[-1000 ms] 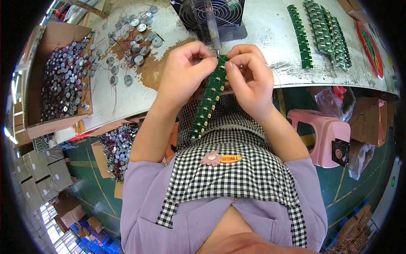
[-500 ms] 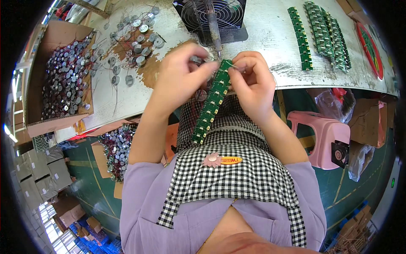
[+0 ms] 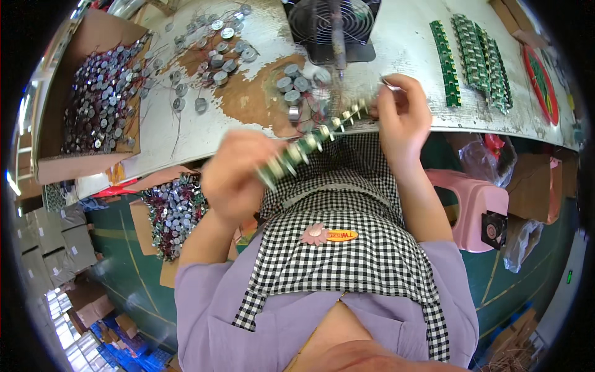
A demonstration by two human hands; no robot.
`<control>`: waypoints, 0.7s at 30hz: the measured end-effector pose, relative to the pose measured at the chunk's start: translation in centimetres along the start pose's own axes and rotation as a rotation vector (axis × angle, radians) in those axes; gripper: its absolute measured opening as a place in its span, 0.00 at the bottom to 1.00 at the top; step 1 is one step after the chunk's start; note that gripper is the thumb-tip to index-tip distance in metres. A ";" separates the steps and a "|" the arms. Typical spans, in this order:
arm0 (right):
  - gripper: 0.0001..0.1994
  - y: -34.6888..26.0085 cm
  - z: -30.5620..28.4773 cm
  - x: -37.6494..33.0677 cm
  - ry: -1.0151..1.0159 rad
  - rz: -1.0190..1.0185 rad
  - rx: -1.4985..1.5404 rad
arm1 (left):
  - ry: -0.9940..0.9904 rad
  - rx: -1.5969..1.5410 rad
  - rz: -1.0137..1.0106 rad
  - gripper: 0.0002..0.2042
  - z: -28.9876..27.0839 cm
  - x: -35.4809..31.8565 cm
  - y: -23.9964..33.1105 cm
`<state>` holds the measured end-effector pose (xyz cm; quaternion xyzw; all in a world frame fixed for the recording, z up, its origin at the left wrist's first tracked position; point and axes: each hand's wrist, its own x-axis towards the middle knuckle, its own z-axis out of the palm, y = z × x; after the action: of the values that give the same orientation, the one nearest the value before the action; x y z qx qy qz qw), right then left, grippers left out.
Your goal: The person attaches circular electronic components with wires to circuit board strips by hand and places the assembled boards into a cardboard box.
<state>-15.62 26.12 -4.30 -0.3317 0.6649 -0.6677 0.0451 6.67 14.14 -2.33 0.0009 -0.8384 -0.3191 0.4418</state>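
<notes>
A green circuit board strip (image 3: 319,137) is tilted across the space between my hands, its row of small parts smeared by motion. My left hand (image 3: 238,170), blurred, is closed on the strip's near-left end. At the far-right end my right hand (image 3: 406,118) has its fingers curled; thumb and forefinger pinch what looks like a thin wire. Whether its other fingers grip the strip cannot be told. A soldering iron (image 3: 338,37) points down above the table edge. Beside it lie several small round metal motors (image 3: 292,85) with thin wires.
A black fan (image 3: 304,25) stands behind the iron. More board strips (image 3: 445,62) lie at the right, near a red-rimmed tray (image 3: 540,84). On the left, a cardboard box (image 3: 87,167) holds many motors; another box (image 3: 145,226) sits below. A pink stool (image 3: 462,232) stands at right.
The strip has swung from steep to a flatter slant and come away from the iron tip. My left hand has moved down to its near end; my right has shifted right.
</notes>
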 end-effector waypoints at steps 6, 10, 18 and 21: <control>0.13 -5.6 0.1 -1.3 -0.286 -0.860 -0.286 | 0.472 -0.724 -0.718 0.05 -0.3 3.6 0.8; 0.05 -7.1 4.7 -1.6 -0.552 -0.491 -0.123 | 0.355 -0.653 -0.662 0.06 0.8 3.9 1.2; 0.05 -8.3 7.0 -1.9 -0.397 -0.779 -0.163 | 0.351 -0.818 -0.805 0.09 -0.5 2.5 1.3; 0.04 -8.7 7.6 -2.9 -0.398 -0.985 -0.095 | 0.398 -1.244 -0.903 0.10 -0.3 1.9 1.6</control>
<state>-6.26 22.02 1.82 -0.7265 0.4383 -0.5033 -0.1637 6.18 14.71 0.02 0.1510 -0.3300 -0.8712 0.3305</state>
